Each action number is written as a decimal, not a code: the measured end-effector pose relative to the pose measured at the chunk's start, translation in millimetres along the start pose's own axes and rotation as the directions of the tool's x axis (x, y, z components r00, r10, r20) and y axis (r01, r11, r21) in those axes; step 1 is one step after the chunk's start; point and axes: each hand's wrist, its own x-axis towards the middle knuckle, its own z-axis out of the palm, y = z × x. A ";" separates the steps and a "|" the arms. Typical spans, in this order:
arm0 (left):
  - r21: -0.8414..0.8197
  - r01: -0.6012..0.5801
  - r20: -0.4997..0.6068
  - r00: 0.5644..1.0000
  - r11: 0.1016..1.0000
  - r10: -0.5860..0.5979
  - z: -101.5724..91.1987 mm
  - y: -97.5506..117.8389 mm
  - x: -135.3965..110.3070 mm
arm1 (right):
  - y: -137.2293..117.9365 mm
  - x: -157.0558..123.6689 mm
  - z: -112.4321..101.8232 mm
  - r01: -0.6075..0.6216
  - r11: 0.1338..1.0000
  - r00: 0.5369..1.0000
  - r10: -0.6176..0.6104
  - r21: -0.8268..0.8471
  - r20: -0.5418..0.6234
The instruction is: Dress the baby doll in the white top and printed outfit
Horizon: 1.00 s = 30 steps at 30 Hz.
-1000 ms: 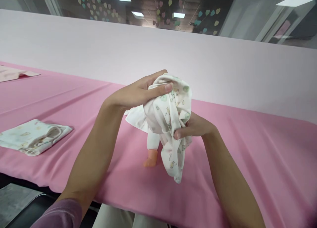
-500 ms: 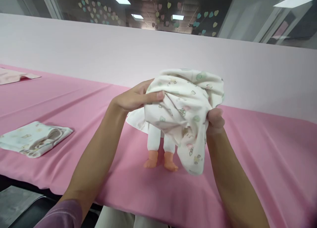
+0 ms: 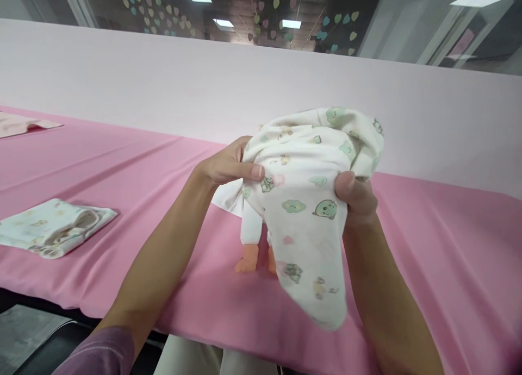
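A white baby garment (image 3: 310, 201) printed with small green and pink figures is stretched between both my hands above a doll. My left hand (image 3: 228, 163) pinches its left edge with thumb and fingers closed. My right hand (image 3: 354, 193) grips its right edge, thumb on top. One loose part of the cloth hangs down toward me. Under it stands a baby doll (image 3: 253, 239) on the pink tablecloth (image 3: 122, 163); only its white-clad legs and orange feet show, the rest is hidden by the garment.
A folded white printed garment (image 3: 53, 228) lies on the pink cloth at the left. Another pale pink cloth (image 3: 20, 124) lies at the far left. A light pink partition wall (image 3: 163, 87) runs behind the table. The table's near edge is just below my forearms.
My hands have moved apart and spread the bunched garment wide. My right hand rose from beside the doll to the garment's right edge, and the printed side now faces me.
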 end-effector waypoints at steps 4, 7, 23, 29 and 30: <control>-0.013 -0.061 -0.101 0.993 0.998 0.059 9.6 12.3 -0.1 | -1.7 2.3 -1.7 -0.025 0.997 0.968 0.043 -0.074 0.249; -0.006 -0.044 -0.143 0.989 0.999 0.043 19.9 18.2 3.2 | -2.9 4.2 -14.1 -0.062 0.973 0.893 0.153 -0.222 0.423; -0.009 -0.058 0.007 0.998 0.998 0.058 15.2 11.7 5.9 | -10.7 3.6 -22.8 -0.161 0.961 0.925 0.226 -0.224 0.305; -0.023 0.002 0.097 0.995 1.000 0.000 16.8 -1.5 12.9 | 7.5 3.7 -44.6 -0.168 0.974 0.801 0.225 -0.153 0.555; -0.040 0.010 0.117 0.993 0.999 -0.005 17.1 -3.6 13.6 | 10.5 2.4 -46.7 -0.178 0.975 0.858 0.220 -0.132 0.464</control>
